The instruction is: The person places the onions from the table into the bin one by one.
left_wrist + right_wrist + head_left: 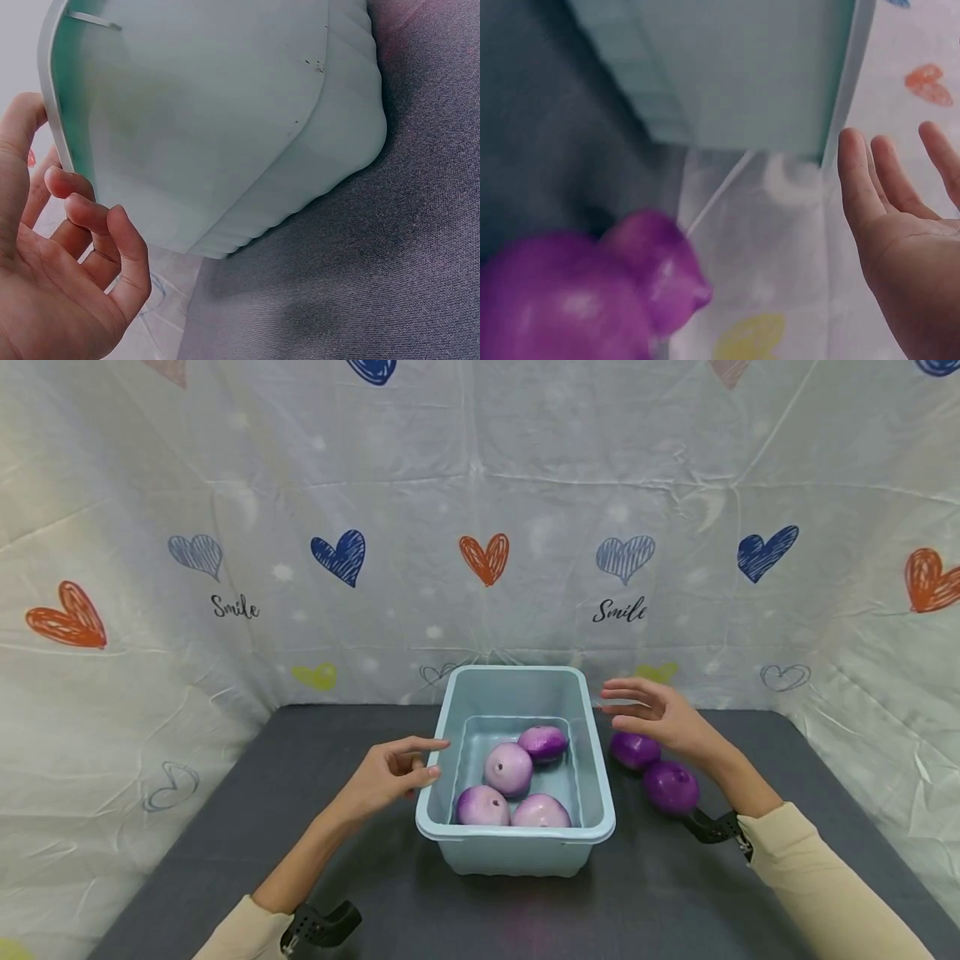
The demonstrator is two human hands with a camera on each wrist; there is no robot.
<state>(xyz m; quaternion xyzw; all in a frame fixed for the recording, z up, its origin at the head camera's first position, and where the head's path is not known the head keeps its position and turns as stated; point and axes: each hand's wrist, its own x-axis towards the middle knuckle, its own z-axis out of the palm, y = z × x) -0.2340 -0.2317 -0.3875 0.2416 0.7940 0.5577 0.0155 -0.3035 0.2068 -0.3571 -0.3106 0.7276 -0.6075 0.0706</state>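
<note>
A light-blue plastic bin (516,852) stands on the dark table, and inside it lie several purple-and-white onions (508,769). My left hand (393,772) holds the bin's left rim, thumb and index finger over the edge and the other fingers curled beneath it. The left wrist view shows these curled fingertips (90,214) against the outside of the bin. My right hand (660,718) is raised beside the bin's far right rim, fingers loosely extended with nothing in them. Below it two purple onions (671,787) sit on the table, the farther one partly hidden by the hand.
The dark cloth-covered table (360,877) extends around the bin. A pale curtain (420,627) with printed hearts hangs behind and along both sides. Dark wrist straps (712,827) sit at the cuffs of both cream sleeves.
</note>
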